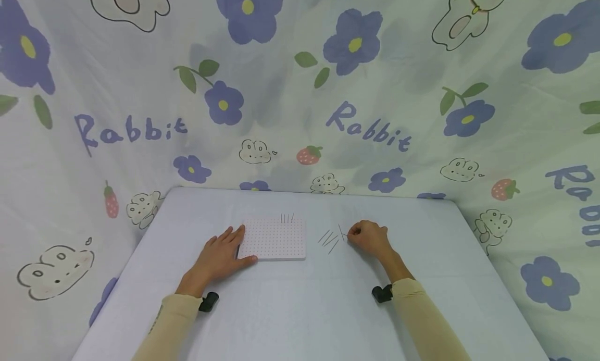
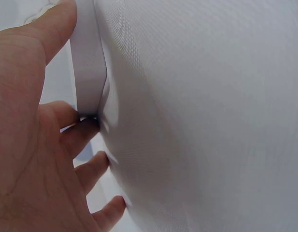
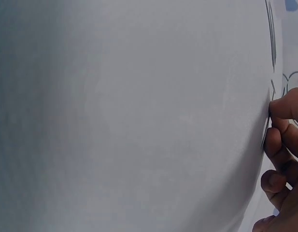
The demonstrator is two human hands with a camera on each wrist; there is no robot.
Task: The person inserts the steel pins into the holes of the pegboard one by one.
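Observation:
A white board (image 1: 272, 241) with a grid of small holes lies on the table; several thin dark pins (image 1: 287, 218) stand at its back right. My left hand (image 1: 224, 257) rests at the board's left side, fingers spread, thumb against its front left corner. In the left wrist view the fingertips touch the cloth and the board's side (image 2: 88, 63). Right of the board, my right hand (image 1: 370, 237) pinches a thin dark pin (image 3: 265, 126) low at the tabletop, its far part hidden by the fingers. Several loose pins (image 1: 329, 239) lie just left of that hand.
A white cloth covers the table (image 1: 300, 309). Behind and beside it hangs a patterned curtain (image 1: 281, 90) with flowers and rabbits. Each wrist wears a small black camera, such as the one on the right wrist (image 1: 382, 294).

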